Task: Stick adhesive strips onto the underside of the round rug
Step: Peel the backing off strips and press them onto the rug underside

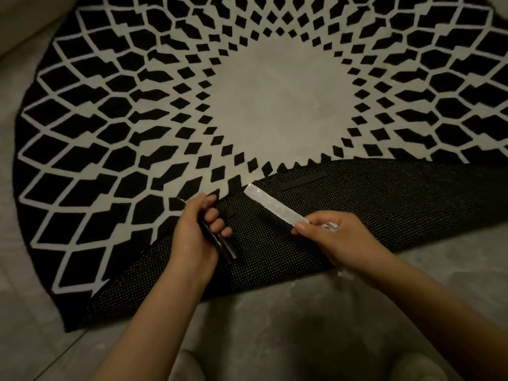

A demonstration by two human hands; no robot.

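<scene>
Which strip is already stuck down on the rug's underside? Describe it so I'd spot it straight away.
Find the rug's near edge, folded over to show its dotted black underside. The stuck strip lies flat near the fold's far edge, untouched by the hands. It is plain black, unlike the shiny white strip just below it.

The folded-over flap of the round rug shows its dotted underside, and most of that flap lies bare to the right of the right hand, open to a hand coming from the grey floor below. A black strip already lies near the fold line, taking that spot. The white strip, pinched at its near end by the right hand, slants across the middle of the flap. The left hand grips dark strips over the flap's left part (another short black strip shows just beside its fingers). Between the two hands the underside is bare.
</scene>
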